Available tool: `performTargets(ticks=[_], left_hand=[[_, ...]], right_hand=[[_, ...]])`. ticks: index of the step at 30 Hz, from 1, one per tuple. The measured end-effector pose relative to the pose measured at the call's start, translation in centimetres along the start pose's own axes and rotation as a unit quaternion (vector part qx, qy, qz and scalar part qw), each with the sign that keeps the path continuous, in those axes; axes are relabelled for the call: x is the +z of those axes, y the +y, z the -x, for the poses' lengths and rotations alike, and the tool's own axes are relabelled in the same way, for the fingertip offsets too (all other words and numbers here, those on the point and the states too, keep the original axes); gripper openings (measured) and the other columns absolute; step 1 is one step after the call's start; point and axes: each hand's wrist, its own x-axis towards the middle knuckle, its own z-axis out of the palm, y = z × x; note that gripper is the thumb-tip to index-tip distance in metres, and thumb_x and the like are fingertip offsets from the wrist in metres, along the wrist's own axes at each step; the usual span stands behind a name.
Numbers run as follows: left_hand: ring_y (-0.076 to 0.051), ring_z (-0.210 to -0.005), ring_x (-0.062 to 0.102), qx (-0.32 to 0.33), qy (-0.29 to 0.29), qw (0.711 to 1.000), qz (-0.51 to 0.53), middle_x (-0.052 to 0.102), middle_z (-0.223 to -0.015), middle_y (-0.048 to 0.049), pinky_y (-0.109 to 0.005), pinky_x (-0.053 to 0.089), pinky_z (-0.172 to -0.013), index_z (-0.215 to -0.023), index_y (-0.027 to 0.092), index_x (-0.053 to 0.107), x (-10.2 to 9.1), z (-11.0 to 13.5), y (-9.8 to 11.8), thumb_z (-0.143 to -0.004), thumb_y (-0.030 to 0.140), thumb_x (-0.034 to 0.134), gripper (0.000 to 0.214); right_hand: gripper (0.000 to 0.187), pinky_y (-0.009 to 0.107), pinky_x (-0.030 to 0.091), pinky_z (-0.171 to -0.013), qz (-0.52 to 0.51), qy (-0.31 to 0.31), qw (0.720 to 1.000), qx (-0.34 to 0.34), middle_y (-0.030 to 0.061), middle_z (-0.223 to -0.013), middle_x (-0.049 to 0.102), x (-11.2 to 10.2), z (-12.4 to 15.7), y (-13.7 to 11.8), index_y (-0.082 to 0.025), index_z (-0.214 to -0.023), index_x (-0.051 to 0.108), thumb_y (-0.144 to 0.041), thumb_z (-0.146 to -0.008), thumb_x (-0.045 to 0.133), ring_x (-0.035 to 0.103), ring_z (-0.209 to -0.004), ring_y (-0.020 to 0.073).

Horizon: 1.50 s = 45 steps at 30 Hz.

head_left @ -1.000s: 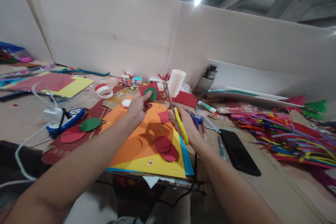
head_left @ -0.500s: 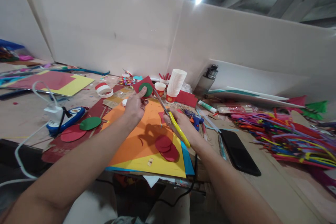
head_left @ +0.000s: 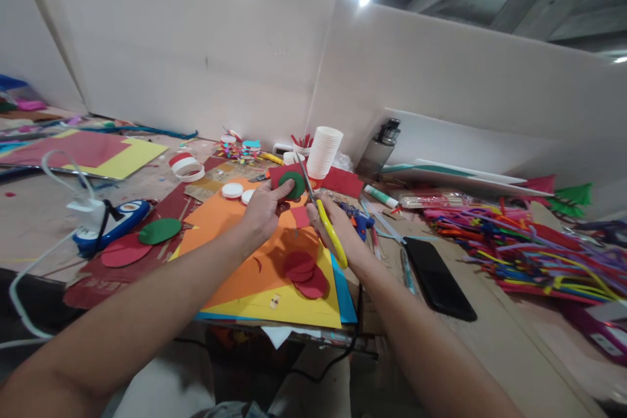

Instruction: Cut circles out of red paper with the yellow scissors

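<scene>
My left hand (head_left: 263, 211) pinches a red paper piece (head_left: 284, 176) with a green circle (head_left: 292, 185) laid on it, thumb pressing the circle. My right hand (head_left: 337, 225) grips yellow-handled scissors (head_left: 329, 230), whose blades (head_left: 304, 179) meet the red piece's right edge. Both hands hover over stacked orange paper (head_left: 245, 248) and yellow paper (head_left: 294, 307). Red paper circles (head_left: 304, 272) lie on the stack just below my hands.
A stack of white cups (head_left: 324, 151), a glue stick (head_left: 385, 196), a blue glue gun (head_left: 356, 217) and a black phone (head_left: 435, 277) lie to the right. Coloured pipe cleaners (head_left: 529, 248) fill the far right. Left: a green circle (head_left: 159, 231), tape rolls (head_left: 186, 168), white cable (head_left: 29, 274).
My left hand brought the red piece with the green circle down and rightwards toward the scissors. The scissors swung more upright, their blades now at the piece's edge. The view shifted slightly.
</scene>
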Motion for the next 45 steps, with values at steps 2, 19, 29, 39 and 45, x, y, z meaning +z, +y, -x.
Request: performTargets(ticks=[2,19,29,39,45], left_hand=[[-0.009,-0.050,0.057,0.001,-0.001,1.000,-0.002,0.067,-0.068,0.0025,-0.020,0.031,-0.047,-0.083,0.017,0.063,0.0,0.0,0.0,-0.050,0.030,0.088,0.043],[-0.009,-0.052,0.057,0.005,-0.008,1.000,-0.005,0.068,-0.069,0.0012,-0.021,0.032,-0.048,-0.081,0.017,0.064,-0.3,-0.1,-0.1,-0.051,0.031,0.088,0.041],[-0.009,-0.050,0.056,-0.010,-0.017,0.999,-0.035,0.067,-0.065,0.0002,-0.020,0.028,-0.047,-0.079,0.015,0.065,-0.5,-0.3,0.3,-0.049,0.033,0.088,0.041],[-0.009,-0.051,0.055,-0.005,-0.014,0.998,-0.055,0.066,-0.064,-0.0003,-0.021,0.029,-0.048,-0.078,0.014,0.065,-0.1,0.0,0.2,-0.047,0.033,0.088,0.043],[-0.010,-0.050,0.055,-0.015,-0.024,0.996,-0.084,0.068,-0.068,-0.0015,-0.022,0.028,-0.048,-0.080,0.014,0.065,-0.5,-0.4,0.4,-0.051,0.032,0.086,0.040]], right_hand=[[0.033,0.025,0.039,-0.057,0.011,0.004,1.000,-0.012,-0.0013,-0.071,0.051,0.1,0.0,0.1,-0.021,-0.100,0.052,-0.052,-0.093,0.044,0.048,-0.063,0.0131],[0.035,0.028,0.045,-0.068,0.009,-0.004,1.000,-0.011,0.0010,-0.076,0.058,0.1,-0.3,0.2,-0.021,-0.113,0.056,-0.047,-0.091,0.050,0.053,-0.071,0.0162],[0.037,0.029,0.044,-0.072,0.054,-0.011,0.998,-0.017,0.0013,-0.078,0.060,-0.8,-0.1,0.0,-0.020,-0.102,0.059,-0.053,-0.092,0.047,0.055,-0.074,0.0167],[0.034,0.030,0.044,-0.077,0.063,-0.012,0.998,-0.022,0.0029,-0.084,0.062,-0.5,-0.2,0.9,-0.020,-0.101,0.055,-0.051,-0.092,0.045,0.056,-0.081,0.0186],[0.033,0.030,0.043,-0.076,0.083,-0.022,0.996,-0.001,-0.0003,-0.069,0.052,-0.9,-0.1,0.2,-0.020,-0.090,0.052,-0.052,-0.092,0.044,0.053,-0.076,0.0179]])
